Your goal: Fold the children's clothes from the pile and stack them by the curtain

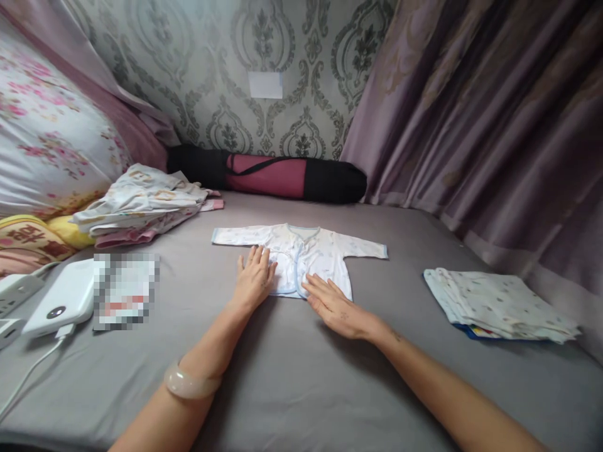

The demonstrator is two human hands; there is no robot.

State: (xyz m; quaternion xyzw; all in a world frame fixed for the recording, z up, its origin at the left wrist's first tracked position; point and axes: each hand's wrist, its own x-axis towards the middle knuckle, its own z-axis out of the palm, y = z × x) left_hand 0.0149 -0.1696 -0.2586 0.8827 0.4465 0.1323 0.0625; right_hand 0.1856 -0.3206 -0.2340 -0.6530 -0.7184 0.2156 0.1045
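A small white baby shirt [325, 251] with light blue trim lies front side up on the grey sheet [292, 376], its sleeves spread out to both sides. My left hand [255, 276] rests flat on the shirt's lower left part, fingers stretched out. On the lower front, right of the blue-edged opening, lies my right hand [336, 307] with its fingers extended. Both palms face down, and neither hand grips the cloth. The hands hide parts of the shirt's lower edge and left side.
Folded patterned cloths [504, 304] are stacked at the right. Piled baby clothes [146, 201] lie at the back left. A white power bank [66, 298] with a cable and a blurred packet [127, 292] sit at the left. Along the wall stretches a black and maroon bag [268, 176].
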